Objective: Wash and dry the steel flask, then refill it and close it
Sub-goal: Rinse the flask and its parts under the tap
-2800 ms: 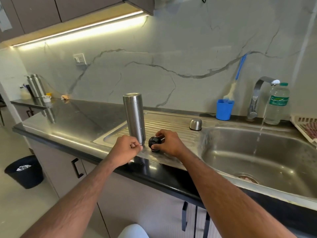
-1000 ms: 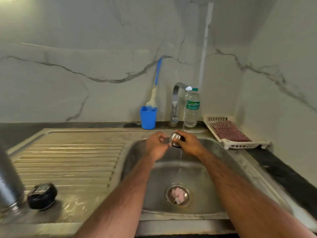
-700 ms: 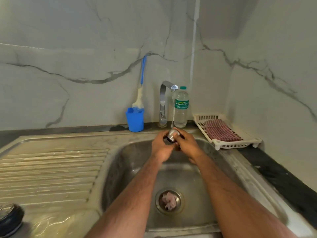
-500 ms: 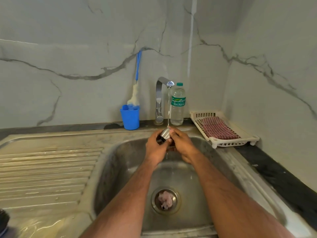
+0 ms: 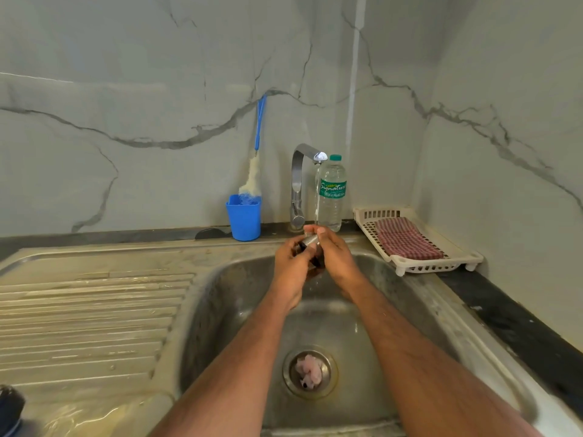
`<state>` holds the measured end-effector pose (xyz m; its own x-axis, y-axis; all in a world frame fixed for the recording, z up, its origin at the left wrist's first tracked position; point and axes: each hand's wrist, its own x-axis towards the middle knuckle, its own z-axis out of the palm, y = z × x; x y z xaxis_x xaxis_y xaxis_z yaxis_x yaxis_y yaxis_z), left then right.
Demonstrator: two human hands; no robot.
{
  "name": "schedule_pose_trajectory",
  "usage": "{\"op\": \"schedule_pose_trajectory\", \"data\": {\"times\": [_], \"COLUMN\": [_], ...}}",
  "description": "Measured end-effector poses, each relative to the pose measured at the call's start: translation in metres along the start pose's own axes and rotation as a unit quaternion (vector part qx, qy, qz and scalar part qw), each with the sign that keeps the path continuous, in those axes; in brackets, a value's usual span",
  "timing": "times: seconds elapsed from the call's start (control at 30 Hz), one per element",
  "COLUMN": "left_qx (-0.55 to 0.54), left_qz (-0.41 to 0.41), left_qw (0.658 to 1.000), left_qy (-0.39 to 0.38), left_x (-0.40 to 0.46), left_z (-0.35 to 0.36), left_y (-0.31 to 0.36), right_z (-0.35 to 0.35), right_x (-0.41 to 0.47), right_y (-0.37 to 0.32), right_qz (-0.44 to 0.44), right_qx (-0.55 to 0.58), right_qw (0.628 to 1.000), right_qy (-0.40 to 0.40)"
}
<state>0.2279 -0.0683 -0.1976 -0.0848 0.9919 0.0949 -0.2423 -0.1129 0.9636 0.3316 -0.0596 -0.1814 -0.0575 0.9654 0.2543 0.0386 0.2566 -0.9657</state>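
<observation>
- Facing a grey-veined marble wall [image 5: 157, 89] behind a steel sink [image 5: 220, 279], with a ribbed draining board [image 5: 88, 316] stretching off to the left.
- Running thinly from the tap [image 5: 298, 184] straight down onto a small steel cap [image 5: 310, 239].
- Gripping that cap over the basin: left hand [image 5: 291, 263] curling under and around it, right hand [image 5: 336, 257] closing on it from the other side, fingers of both pressed together on the metal.
- Hiding most of the cap behind the fingers; only a shiny patch and a dark edge showing.
- Standing along the back ledge: a blue cup [image 5: 243, 217] holding a long bottle brush [image 5: 254, 171], and a plastic water bottle [image 5: 331, 193] just beside the tap.
- Lying folded in a white basket [image 5: 441, 263] at right, a red checked cloth [image 5: 407, 242].
- Sitting in the drain [image 5: 310, 372], a pale pinkish lump, too blurred to identify.
- Peeking in at the bottom-left corner, a dark round object [image 5: 9, 408], cut off by the frame.
</observation>
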Motion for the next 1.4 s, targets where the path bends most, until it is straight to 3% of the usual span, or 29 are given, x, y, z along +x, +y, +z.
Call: {"op": "schedule_pose_trajectory", "data": {"times": [0.13,0.27,0.4,0.57,0.67,0.77,0.93,1.0,1.17,1.3,1.4], "left_qx": [-0.171,-0.219,-0.201,-0.203,-0.137,0.0,0.04,0.024,-0.162,-0.17,-0.096], "left_qz": [-0.121,-0.18,-0.183,-0.184,-0.181,-0.117,-0.028,-0.037,-0.165,-0.158,-0.1], "left_qw": [0.978,0.959,0.962,0.962,0.974,0.993,0.999,0.999,0.973,0.973,0.99], "left_qy": [-0.017,-0.008,-0.012,-0.007,-0.024,-0.022,0.001,-0.001,-0.016,-0.012,-0.028], "left_x": [-0.002,-0.002,-0.001,0.001,-0.003,-0.004,0.003,0.005,0.0,-0.003,-0.002], "left_z": [-0.004,-0.007,-0.008,-0.008,-0.006,-0.004,-0.005,-0.006,-0.003,-0.001,0.003], "left_y": [0.007,0.006,0.005,0.009,0.006,0.0,-0.006,-0.006,0.004,0.009,0.003], "right_z": [-0.008,-0.013,-0.005,-0.007,-0.004,-0.005,-0.007,-0.009,-0.017,-0.004,0.0], "right_x": [-0.002,-0.002,-0.003,-0.003,0.002,0.004,0.004,0.004,-0.002,0.003,0.006], "right_y": [0.006,0.009,0.007,0.003,0.008,0.012,0.011,0.01,0.009,0.012,0.014], "right_qz": [0.038,0.072,0.073,0.091,0.078,0.065,0.073,0.086,0.097,0.092,0.101], "right_qx": [0.069,0.158,0.15,0.209,0.173,0.134,0.098,0.129,0.242,0.204,0.172], "right_qw": [0.996,0.983,0.986,0.97,0.981,0.987,0.989,0.987,0.962,0.974,0.979], "right_qy": [-0.045,-0.061,-0.01,-0.09,-0.028,0.053,0.087,0.049,-0.084,-0.02,0.04]}}
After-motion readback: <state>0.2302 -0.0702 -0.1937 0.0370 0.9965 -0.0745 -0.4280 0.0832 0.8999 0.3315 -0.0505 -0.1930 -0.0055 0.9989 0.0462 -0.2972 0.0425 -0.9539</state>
